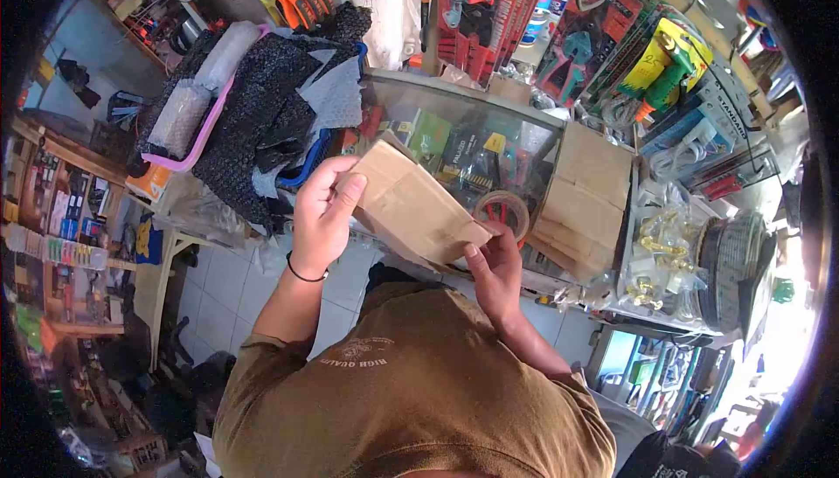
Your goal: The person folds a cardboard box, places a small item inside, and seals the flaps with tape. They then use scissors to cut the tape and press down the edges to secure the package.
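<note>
A folded piece of brown cardboard [419,205] is held between my two hands, tilted in front of my chest. My left hand [325,216] grips its upper left end, thumb on the face and fingers behind. At the lower right end, my right hand [496,273] pinches the edge with the thumb on top. Just beyond that end, a roll of brown tape [502,212] lies on the glass counter [393,92]. More flattened cardboard [587,190] is stacked on the counter to the right of my right hand.
Black bubble wrap [262,111] and a pink tray [197,142] with wrapped rolls lie at left. Packaged tools [489,15] hang at the back. Bags of brass fittings [660,251] and a coil [734,259] sit at right. Crowded shelves [65,216] line the far left.
</note>
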The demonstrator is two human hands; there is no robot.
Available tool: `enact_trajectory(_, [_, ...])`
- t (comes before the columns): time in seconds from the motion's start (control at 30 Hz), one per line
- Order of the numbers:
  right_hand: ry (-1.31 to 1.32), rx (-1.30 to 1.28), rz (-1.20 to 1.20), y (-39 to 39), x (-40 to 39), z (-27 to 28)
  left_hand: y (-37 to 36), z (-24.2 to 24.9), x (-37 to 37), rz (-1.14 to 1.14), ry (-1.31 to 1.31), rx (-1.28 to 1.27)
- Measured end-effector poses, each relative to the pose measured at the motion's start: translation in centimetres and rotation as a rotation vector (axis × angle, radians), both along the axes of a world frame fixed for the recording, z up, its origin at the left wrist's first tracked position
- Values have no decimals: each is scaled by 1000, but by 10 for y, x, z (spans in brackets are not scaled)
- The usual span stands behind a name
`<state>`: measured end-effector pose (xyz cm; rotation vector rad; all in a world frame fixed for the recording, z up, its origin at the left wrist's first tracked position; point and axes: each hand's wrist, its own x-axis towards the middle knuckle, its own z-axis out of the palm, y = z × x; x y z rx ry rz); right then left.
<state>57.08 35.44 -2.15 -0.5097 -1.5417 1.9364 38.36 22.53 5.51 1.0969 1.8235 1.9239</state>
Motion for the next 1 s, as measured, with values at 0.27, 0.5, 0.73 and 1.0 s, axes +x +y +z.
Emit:
enact_trajectory(0.27, [-36,84,-189,7,-18,23,0,-27,9,89,-341,306])
enact_trajectory(0.5, [-10,220,-238,16,-40,30,-14,-42,19,-134,-589,331])
enact_trajectory(0.73, [-16,251,-231,19,-49,46,-36,-64,16,-29,-401,68])
enact_trajectory(1.0, [-46,897,112,28,-47,73,-30,29,5,188,792,-182])
